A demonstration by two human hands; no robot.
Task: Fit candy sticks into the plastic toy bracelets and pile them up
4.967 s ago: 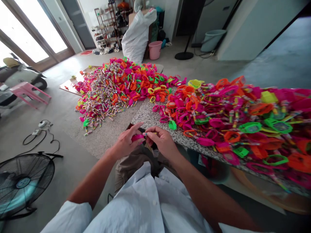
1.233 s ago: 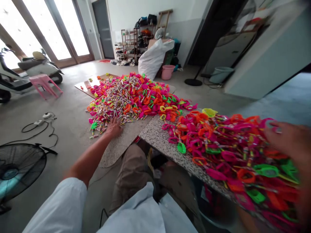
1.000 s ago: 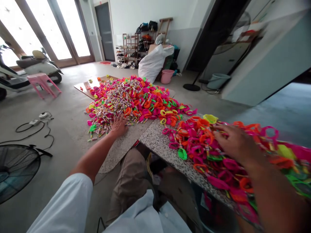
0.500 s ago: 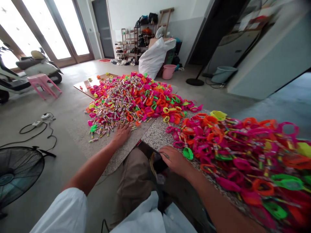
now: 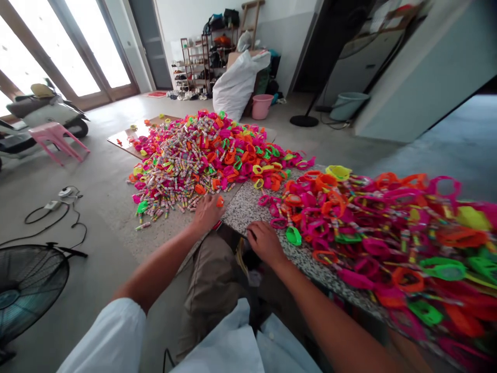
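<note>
Drawn rightward since earlier, the left hand [image 5: 207,213] is bending palm-down over the grey slab [image 5: 149,235], a small bright-orange piece [image 5: 220,201] showing at its fingertips — its long axis unclear. The right hand [image 5: 266,241] is curling by the speckled slab [image 5: 244,207] — whether either is gripping, I cannot tell.

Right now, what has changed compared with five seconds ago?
The left hand moved forward to the left pile, beside an orange piece; the right hand, now apart from it, is at the edge of the stone table. The pink piece they held is no longer visible in them. The pink stool and scooter stayed.
</note>
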